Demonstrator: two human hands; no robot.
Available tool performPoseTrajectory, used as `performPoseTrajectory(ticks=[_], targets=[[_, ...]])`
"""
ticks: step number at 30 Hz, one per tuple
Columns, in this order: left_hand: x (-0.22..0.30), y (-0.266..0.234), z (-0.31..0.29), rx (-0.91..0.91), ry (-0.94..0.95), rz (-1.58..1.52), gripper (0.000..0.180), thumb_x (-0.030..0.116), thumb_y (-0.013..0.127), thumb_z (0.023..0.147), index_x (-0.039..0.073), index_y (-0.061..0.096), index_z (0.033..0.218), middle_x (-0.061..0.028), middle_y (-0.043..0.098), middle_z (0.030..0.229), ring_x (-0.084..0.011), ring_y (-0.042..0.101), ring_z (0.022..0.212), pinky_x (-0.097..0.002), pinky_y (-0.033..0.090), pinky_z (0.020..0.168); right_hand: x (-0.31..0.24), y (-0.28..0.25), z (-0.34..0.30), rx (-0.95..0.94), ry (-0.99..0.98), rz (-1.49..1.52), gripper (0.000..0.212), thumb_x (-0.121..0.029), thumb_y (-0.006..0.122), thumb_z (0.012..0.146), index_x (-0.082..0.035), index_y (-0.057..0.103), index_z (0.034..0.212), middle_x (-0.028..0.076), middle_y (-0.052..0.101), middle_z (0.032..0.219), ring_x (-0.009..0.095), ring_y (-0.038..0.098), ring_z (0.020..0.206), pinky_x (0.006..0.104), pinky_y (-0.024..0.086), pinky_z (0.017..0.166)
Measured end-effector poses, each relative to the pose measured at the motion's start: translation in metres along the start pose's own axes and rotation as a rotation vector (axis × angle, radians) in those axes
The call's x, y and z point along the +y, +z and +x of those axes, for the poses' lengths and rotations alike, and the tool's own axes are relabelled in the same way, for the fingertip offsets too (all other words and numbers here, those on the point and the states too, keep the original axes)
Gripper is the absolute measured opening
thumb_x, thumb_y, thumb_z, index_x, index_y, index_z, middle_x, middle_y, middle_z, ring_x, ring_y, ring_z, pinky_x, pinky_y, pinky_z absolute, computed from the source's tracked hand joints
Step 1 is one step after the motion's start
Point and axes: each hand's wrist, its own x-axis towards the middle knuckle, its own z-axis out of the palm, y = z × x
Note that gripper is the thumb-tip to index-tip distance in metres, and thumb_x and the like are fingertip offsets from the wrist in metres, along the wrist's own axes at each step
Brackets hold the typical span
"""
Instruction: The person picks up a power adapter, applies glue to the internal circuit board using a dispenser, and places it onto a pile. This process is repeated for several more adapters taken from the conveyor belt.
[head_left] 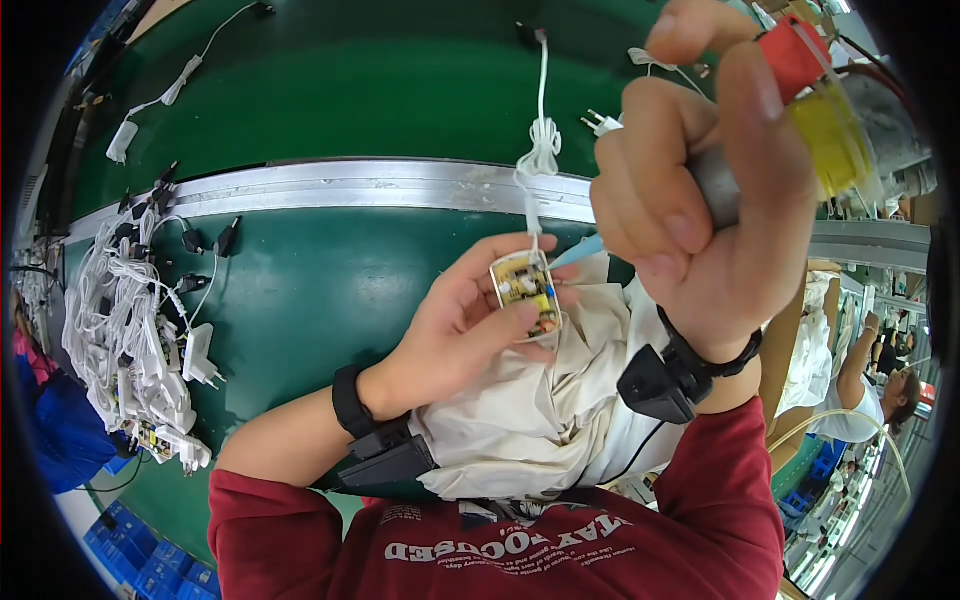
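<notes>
My left hand (445, 325) grips an open white power adapter (520, 278), its thumb lying across the lower part of the board. The circuit board faces up, with small yellow, blue and orange parts. A white coiled cable (540, 148) runs from the adapter's top away over the metal rail. High on the right, my right hand (715, 190) is wrapped round a grey, pen-like dispenser (718, 185) with a yellow band and a red part. Its tapered light-blue nozzle (580, 250) points down-left, the tip at the adapter's upper right edge; whether it touches is too small to tell.
A heap of white cabled adapters (125, 310) lies on the left of the green bench. Beyond the silver rail (380, 188) is a green belt (380, 90) with more adapters. Cream cloth (540, 420) lies under my hands. At far right, another person (855, 400) sits.
</notes>
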Motion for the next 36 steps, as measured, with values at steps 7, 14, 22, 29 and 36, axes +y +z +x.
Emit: performPoseTrajectory(ticks=[7, 14, 22, 29, 36], targets=[[0.005, -0.007, 0.001, 0.065, 0.051, -0.194, 0.043, 0.004, 0.044, 0.093, 0.005, 0.034, 0.135, -0.0148, 0.050, 0.129, -0.0229, 0.052, 0.118, -0.0327, 0.056, 0.082, -0.002, 0.006, -0.004, 0.053, 0.053, 0.116, 0.027, -0.038, 0.033, 0.099, -0.012, 0.036, 0.092, -0.001, 0.035, 0.048, 0.007, 0.029, 0.034, 0.0217, 0.024, 0.035], [0.007, -0.005, 0.000, 0.043, 0.069, -0.202, 0.043, 0.006, 0.044, 0.094, 0.005, 0.034, 0.135, -0.0156, 0.050, 0.128, -0.0233, 0.052, 0.118, -0.0338, 0.056, 0.082, -0.004, 0.009, -0.008, 0.092, 0.089, 0.214, 0.027, -0.038, 0.033, 0.099, -0.012, 0.036, 0.093, -0.001, 0.036, 0.049, 0.007, 0.029, 0.034, 0.0218, 0.025, 0.036], [0.005, -0.005, 0.001, 0.034, 0.083, -0.261, 0.044, 0.006, 0.044, 0.094, 0.004, 0.034, 0.136, -0.0159, 0.049, 0.129, -0.0236, 0.052, 0.118, -0.0347, 0.056, 0.082, -0.005, 0.009, -0.011, 0.076, 0.074, 0.242, 0.027, -0.038, 0.033, 0.099, -0.012, 0.036, 0.094, -0.001, 0.036, 0.049, 0.007, 0.029, 0.035, 0.0219, 0.025, 0.036], [0.005, -0.004, 0.001, 0.046, 0.082, -0.278, 0.044, 0.006, 0.044, 0.093, 0.005, 0.034, 0.136, -0.0160, 0.050, 0.128, -0.0237, 0.052, 0.118, -0.0344, 0.057, 0.081, -0.004, 0.007, -0.013, 0.073, 0.061, 0.263, 0.028, -0.038, 0.034, 0.099, -0.011, 0.036, 0.094, -0.001, 0.036, 0.050, 0.008, 0.030, 0.035, 0.0221, 0.025, 0.036], [0.006, -0.003, 0.002, -0.018, 0.055, -0.369, 0.043, 0.014, 0.042, 0.096, 0.004, 0.032, 0.137, -0.0162, 0.045, 0.132, -0.0251, 0.047, 0.123, -0.0403, 0.050, 0.093, -0.002, -0.001, -0.005, -0.059, -0.073, 0.096, 0.028, -0.038, 0.034, 0.099, -0.010, 0.036, 0.096, -0.001, 0.036, 0.051, 0.008, 0.030, 0.036, 0.0225, 0.026, 0.036]])
